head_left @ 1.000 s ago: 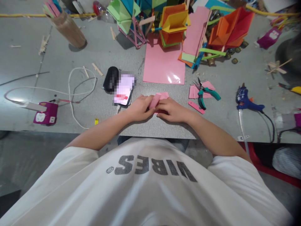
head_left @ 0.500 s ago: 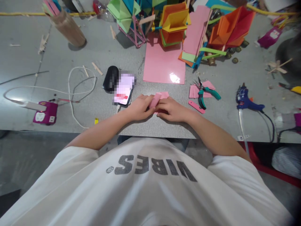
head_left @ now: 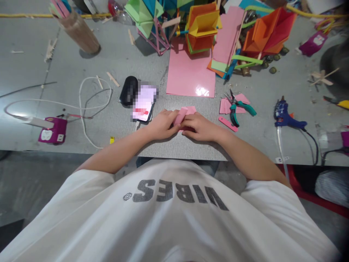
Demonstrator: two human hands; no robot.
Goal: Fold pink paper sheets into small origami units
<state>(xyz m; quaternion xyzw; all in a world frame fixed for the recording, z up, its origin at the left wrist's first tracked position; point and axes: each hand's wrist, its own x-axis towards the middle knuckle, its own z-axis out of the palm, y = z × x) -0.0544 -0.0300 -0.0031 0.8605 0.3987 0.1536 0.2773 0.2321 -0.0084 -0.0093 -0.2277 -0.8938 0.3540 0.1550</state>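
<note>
A folded piece of pink paper (head_left: 181,115) is between my two hands near the table's front edge. My left hand (head_left: 165,124) is closed on its left side, with the thumb at the paper's lower edge. On the right side, my right hand (head_left: 201,127) grips the same paper with bent fingers that partly cover it. Pliers with teal handles (head_left: 246,108) lie to the right on several small pink paper pieces (head_left: 224,106). A pink strip (head_left: 228,124) is just below them. Beyond my hands lies a flat pink sheet (head_left: 191,80).
A phone (head_left: 144,103) and a black case (head_left: 129,91) lie left of my hands. A blue glue gun (head_left: 286,115) stands at the right. Folded paper shapes (head_left: 203,27) crowd the back. A white cable (head_left: 80,109) loops across the left of the table.
</note>
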